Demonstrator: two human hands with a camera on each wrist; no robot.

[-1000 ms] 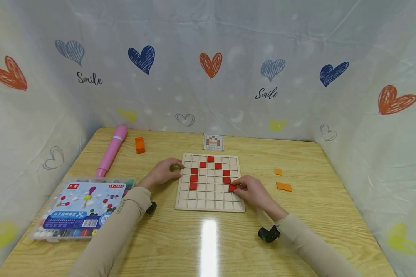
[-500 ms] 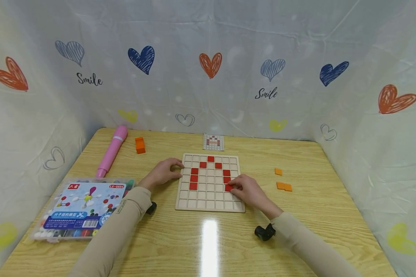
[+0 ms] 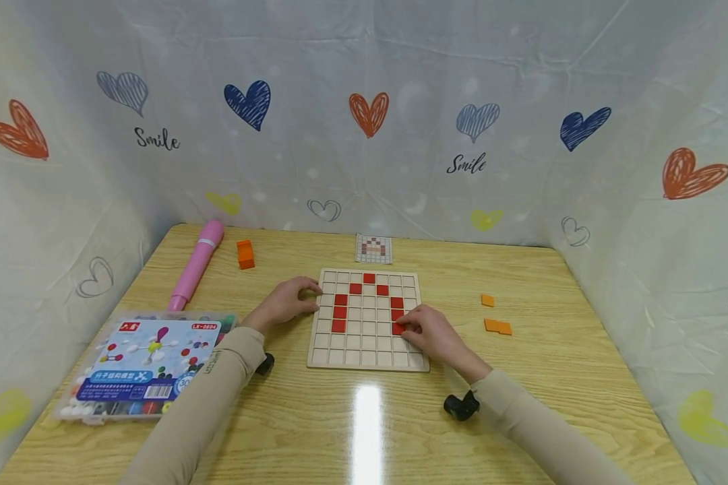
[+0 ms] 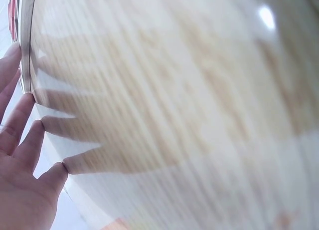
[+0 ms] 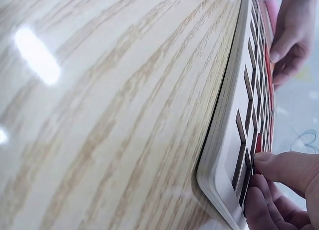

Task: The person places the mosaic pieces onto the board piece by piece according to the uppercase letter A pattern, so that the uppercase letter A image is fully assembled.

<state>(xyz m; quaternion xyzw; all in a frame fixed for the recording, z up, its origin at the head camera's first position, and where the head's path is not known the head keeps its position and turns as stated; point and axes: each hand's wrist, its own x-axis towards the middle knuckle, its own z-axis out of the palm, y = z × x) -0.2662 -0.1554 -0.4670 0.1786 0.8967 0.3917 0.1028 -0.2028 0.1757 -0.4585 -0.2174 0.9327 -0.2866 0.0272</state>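
Observation:
A pale wooden grid board (image 3: 360,349) lies mid-table, with several red square tiles (image 3: 340,312) set in its cells in an arch shape. My right hand (image 3: 433,335) is over the board's right side, thumb and fingers at the lowest red tile (image 3: 397,329) of the right column. In the right wrist view the thumb rests on that red tile (image 5: 258,142), the other fingers curled beneath. At the board's left edge my left hand (image 3: 285,301) steadies it. The left wrist view shows its fingers (image 4: 24,121) spread, fingertips on the tabletop, by the board's edge.
Behind the board lies a small printed pattern card (image 3: 373,249). Orange tiles (image 3: 497,327) lie to the right. An orange block (image 3: 245,254), a pink tube-like stick (image 3: 197,266) and a clear box of molecular model parts (image 3: 152,364) are on the left.
My right hand has moved slightly left with the red tile, which went from the board's right side into line under the right column. The left hand stays where it was.

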